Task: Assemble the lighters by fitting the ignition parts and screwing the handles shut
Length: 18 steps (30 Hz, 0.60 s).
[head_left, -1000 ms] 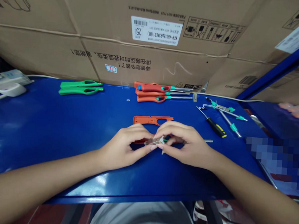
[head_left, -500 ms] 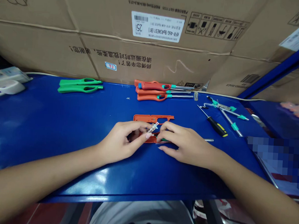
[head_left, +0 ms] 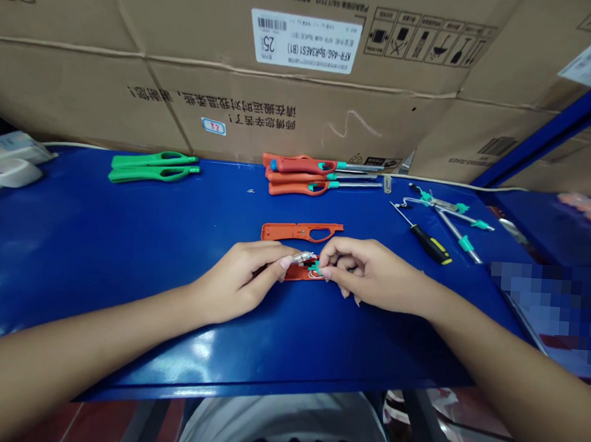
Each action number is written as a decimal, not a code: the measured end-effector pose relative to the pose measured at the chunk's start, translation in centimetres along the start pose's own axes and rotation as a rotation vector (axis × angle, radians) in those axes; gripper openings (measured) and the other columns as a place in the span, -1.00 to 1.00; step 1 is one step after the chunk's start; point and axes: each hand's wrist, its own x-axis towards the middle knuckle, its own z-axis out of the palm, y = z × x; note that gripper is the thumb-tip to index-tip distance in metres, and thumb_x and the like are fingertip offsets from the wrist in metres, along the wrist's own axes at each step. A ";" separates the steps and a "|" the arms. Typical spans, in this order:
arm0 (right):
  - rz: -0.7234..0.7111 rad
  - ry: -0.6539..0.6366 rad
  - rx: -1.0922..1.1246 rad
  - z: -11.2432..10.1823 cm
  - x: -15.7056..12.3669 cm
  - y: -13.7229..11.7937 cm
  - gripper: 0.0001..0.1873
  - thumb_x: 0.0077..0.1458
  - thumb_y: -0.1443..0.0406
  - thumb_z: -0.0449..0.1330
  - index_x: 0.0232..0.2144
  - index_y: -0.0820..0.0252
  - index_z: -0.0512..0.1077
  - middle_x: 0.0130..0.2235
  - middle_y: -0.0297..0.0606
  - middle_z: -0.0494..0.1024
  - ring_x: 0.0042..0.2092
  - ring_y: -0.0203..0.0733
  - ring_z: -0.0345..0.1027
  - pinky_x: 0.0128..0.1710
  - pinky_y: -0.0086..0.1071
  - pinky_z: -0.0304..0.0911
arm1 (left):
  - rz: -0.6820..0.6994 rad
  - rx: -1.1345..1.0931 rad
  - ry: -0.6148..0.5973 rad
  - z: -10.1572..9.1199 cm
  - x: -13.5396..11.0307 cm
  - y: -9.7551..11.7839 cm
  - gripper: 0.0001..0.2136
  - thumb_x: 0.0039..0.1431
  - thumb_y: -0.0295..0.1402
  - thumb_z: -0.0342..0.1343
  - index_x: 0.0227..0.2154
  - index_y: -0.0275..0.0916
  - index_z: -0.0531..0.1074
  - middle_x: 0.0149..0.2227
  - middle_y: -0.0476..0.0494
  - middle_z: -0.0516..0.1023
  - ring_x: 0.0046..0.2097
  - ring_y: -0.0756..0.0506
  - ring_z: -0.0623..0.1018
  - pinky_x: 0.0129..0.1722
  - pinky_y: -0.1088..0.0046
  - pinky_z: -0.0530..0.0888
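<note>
A blue table gleamed, and here the left hand had thumb and finger pinching a small clear tube by an orange shell; at three o'clock, the right hand's fingertips bunched near a green piece, grip impossible to tell. Another shell lay at twelve, lighters beyond, green handles at ten.

Brown printed cardboard panel: stood upright behind.
Glossy blue tabletop: shone in patches.
Red tiled floor: showed below.
</note>
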 end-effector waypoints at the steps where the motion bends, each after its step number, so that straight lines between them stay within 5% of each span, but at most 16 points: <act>1: 0.003 -0.004 0.002 0.1 0.1 0.1 -0.85 0.29 0.16 0.15 -0.24 0.11 0.37 -0.54 -0.47 0.42 -0.55 -0.35 0.34 -0.59 -0.51 0.30 | -0.014 -0.001 -0.006 0.0 0.0 0.0 -0.72 0.46 -0.40 -0.09 -0.24 -0.32 0.54 -0.35 -0.07 0.57 -0.34 0.01 0.51 -0.27 0.54 0.42; 4: 0.012 -0.008 -0.009 0.2 0.2 0.1 -0.83 0.28 0.15 0.17 -0.24 0.13 0.41 -0.53 -0.45 0.42 -0.55 -0.35 0.36 -0.58 -0.51 0.31 | -0.019 0.015 -0.016 0.0 0.0 -0.1 -0.67 0.47 -0.38 -0.12 -0.35 -0.32 0.49 -0.41 -0.04 0.50 -0.37 0.02 0.47 -0.30 0.54 0.39; 18: -0.069 -0.038 -0.067 -0.1 0.2 -0.4 -0.81 0.28 0.16 0.19 -0.28 0.15 0.47 -0.48 -0.44 0.37 -0.47 -0.40 0.21 -0.49 -0.50 0.14 | 0.040 0.124 -0.066 0.2 -0.2 -0.3 -0.71 0.48 -0.39 -0.12 -0.14 -0.35 0.51 -0.26 -0.14 0.57 -0.23 -0.04 0.54 -0.18 0.48 0.42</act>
